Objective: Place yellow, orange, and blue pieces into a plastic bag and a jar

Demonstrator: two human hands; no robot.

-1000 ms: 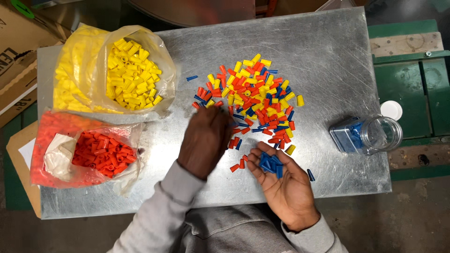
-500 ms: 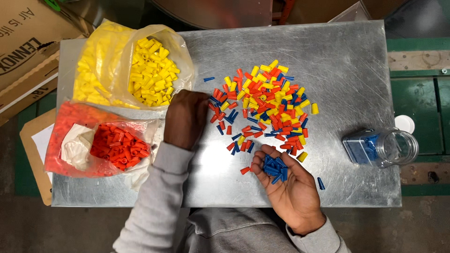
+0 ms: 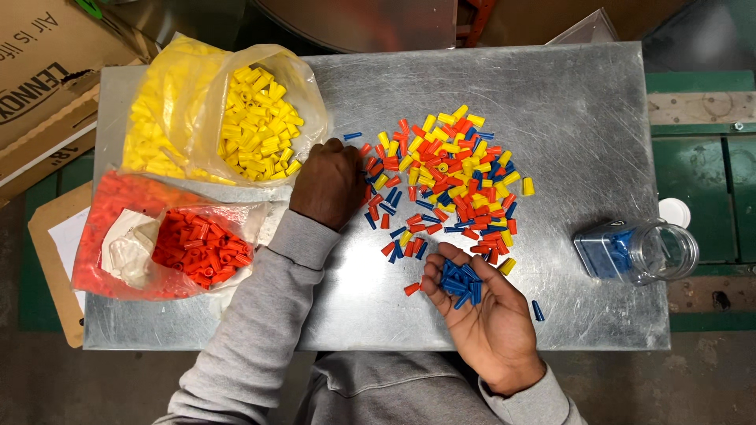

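Plastic caps in red, yellow and blue lie in a mixed heap [image 3: 449,185] on the metal table [image 3: 583,118], and they are the things the hands work with. The right hand [image 3: 488,315] rests palm up at the near edge of the heap, its fingers half curled like a shallow cup, and it carries a small cluster of blue caps [image 3: 461,281]. The left hand [image 3: 329,185] lies knuckles up at the left side of the heap, just beside the mouth of the bag of yellow caps [image 3: 252,118]; its fingers are folded under, and I cannot tell if they pinch something.

I judge these caps as very light, hard and smooth, so they can roll or slip away easily. One cap is best taken by its sides with thumb and forefinger; several are better scooped into the palm. The cupped palm should stay level, otherwise the blue ones spill.

A bag of red caps [image 3: 189,244] sits at the left front, and a clear jar with blue caps [image 3: 634,252] lies on its side at the right, apart from the heap.
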